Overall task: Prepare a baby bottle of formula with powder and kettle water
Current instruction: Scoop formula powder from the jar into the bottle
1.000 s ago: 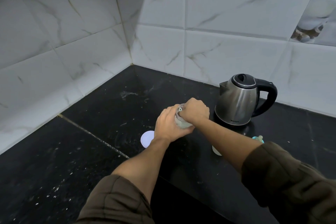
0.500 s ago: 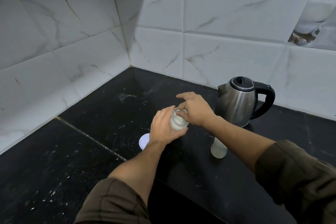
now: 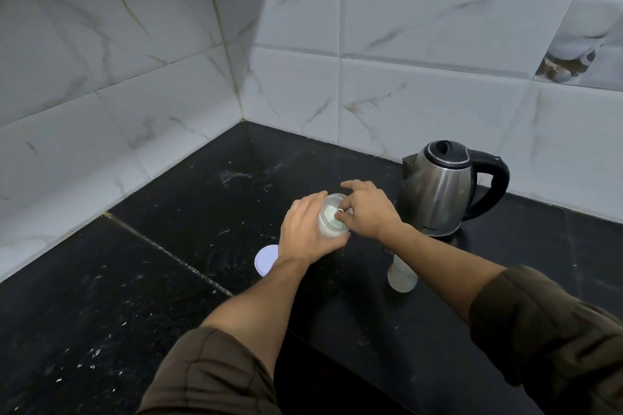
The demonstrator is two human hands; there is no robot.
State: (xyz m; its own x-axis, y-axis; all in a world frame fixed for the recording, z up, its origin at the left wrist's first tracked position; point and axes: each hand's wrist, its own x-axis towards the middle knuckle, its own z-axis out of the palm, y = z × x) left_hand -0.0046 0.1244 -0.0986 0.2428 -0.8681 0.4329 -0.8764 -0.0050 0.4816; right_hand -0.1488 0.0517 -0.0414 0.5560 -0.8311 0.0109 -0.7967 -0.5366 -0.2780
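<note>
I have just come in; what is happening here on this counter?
A person is making baby formula on the black counter. The left hand grips an open powder jar, while the right hand pinches what looks like a small scoop at its mouth. The jar's white lid lies beside it. The baby bottle stands partly hidden by the right forearm, and the steel kettle sits behind, untouched.

Dressed in a dark olive-brown top of matte cloth. On the left sleeve (image 3: 209,377), a stitched seam running lengthwise and soft folds, with the cuff edge ending partway up the forearm. On the right sleeve (image 3: 553,330), the same cloth bunched into thick, heavy creases near its end. Bare from both cuffs down to the left hand (image 3: 308,229) and the right hand (image 3: 369,212).
</note>
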